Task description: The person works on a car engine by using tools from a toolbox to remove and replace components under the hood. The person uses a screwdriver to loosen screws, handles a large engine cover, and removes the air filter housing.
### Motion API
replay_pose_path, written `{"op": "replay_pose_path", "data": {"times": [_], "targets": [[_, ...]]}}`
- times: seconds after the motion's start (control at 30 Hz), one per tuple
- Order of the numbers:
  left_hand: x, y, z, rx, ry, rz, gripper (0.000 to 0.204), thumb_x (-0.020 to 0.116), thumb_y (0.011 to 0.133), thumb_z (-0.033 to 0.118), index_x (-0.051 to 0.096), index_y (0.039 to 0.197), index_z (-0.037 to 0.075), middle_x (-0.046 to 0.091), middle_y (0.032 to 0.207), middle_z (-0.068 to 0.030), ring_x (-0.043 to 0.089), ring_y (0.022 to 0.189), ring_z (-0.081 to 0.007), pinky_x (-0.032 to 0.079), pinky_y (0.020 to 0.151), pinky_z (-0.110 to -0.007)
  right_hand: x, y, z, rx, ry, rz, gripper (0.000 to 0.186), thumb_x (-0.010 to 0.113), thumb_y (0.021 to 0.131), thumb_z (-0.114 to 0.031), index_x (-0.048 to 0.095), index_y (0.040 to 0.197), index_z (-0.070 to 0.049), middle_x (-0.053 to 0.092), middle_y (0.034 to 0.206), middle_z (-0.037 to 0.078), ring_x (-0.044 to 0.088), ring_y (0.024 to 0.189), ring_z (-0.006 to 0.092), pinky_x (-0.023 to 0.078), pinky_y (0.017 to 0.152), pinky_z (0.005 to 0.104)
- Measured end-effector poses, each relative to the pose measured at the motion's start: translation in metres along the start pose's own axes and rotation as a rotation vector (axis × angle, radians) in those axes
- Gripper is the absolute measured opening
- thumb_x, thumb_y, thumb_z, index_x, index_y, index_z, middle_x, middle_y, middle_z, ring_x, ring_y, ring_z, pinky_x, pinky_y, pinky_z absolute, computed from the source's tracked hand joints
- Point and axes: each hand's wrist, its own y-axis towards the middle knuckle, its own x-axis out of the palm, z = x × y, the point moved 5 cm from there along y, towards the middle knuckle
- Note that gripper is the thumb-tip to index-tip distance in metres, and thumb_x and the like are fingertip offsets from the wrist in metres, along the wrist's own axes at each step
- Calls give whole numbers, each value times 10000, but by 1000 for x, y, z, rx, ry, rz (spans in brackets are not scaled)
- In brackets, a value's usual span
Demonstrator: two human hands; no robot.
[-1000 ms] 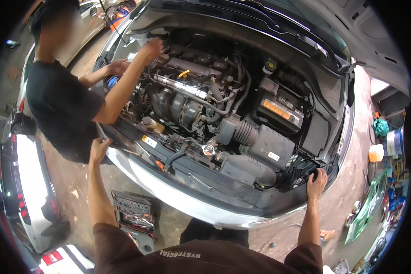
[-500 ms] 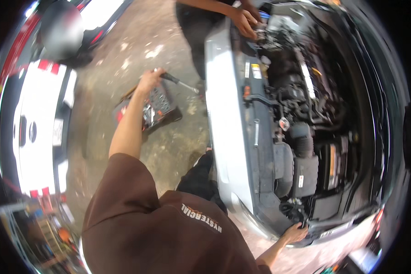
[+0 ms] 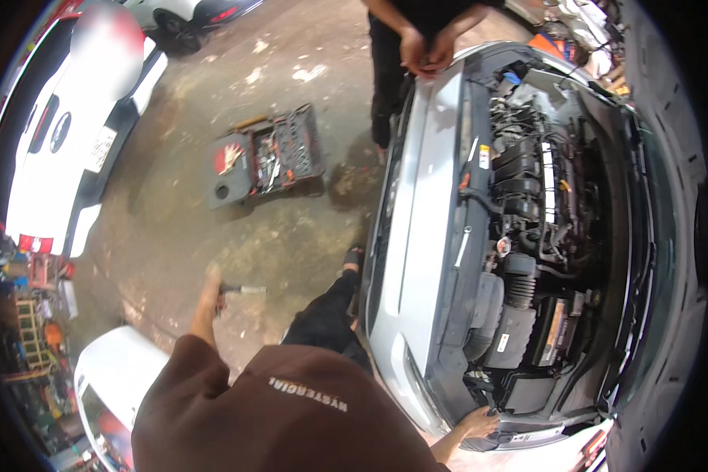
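My left hand (image 3: 212, 285), slightly blurred, is closed around a dark-handled tool (image 3: 248, 289) with a straight metal shaft; its exact kind is unclear. It hangs low over the floor at my left side. My right hand (image 3: 478, 423) lies with fingers stretched out on the front corner of a silver car's open engine bay, touching the dark edge beside the headlight (image 3: 418, 384). Nothing shows in its fingers. The engine (image 3: 519, 181), the air filter box (image 3: 510, 337) and the battery (image 3: 554, 330) are exposed. A wrench-like metal piece (image 3: 466, 245) lies on the bay's front panel.
An open toolbox (image 3: 244, 185) with sockets and tools stands on the floor ahead. Beyond the silver bumper (image 3: 413, 236), another person's hands (image 3: 426, 53) are held together. A white car (image 3: 63, 149) is parked at left, and shelves of clutter (image 3: 39, 338) stand lower left.
My left hand has drawn back from over the toolbox toward my side, still with the tool. My right hand stays at the car's corner. The other person's hands have left the engine bay.
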Motion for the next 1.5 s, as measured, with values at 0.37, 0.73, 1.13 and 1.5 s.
{"op": "replay_pose_path", "data": {"times": [0.37, 0.73, 1.13, 1.5], "targets": [[98, 36, 101, -15, -111, -470, 330, 560, 1010, 343, 549, 754, 136, 424, 534, 9, 375, 416, -142, 432, 502, -352, -23, -8, -28, -43, 297, 115, 423, 629, 983, -286, 643, 1327, -41, 646, 1237, 214, 604, 1143, 430, 462, 991, 549], [153, 111, 216, -95, -37, -525, 255, 636, 964, 312, 599, 808, 114, 446, 568, 23, 409, 436, -100, 427, 466, -326, -63, -63, -250, -194, 724, -22, 419, 600, 1040, -243, 620, 1309, 77, 639, 1242, 290, 631, 1143, 421, 491, 1018, 481], [110, 129, 260, -153, -53, -397, 217, 599, 952, 300, 586, 793, 152, 435, 557, 41, 396, 444, -96, 488, 539, -315, -36, -91, -330, -117, 416, -28, 537, 532, 1096, -413, 609, 1294, 80, 603, 1256, 313, 588, 1171, 497, 475, 1001, 581], [173, 200, 313, 286, 501, -396, 466, 571, 1012, 408, 647, 682, 88, 570, 556, -58, 502, 430, -159, 374, 422, -361, -59, -103, -351, -129, 402, -40, 470, 569, 1069, -391, 662, 1248, 34, 595, 1218, 285, 567, 1180, 489, 452, 1026, 590]]}}
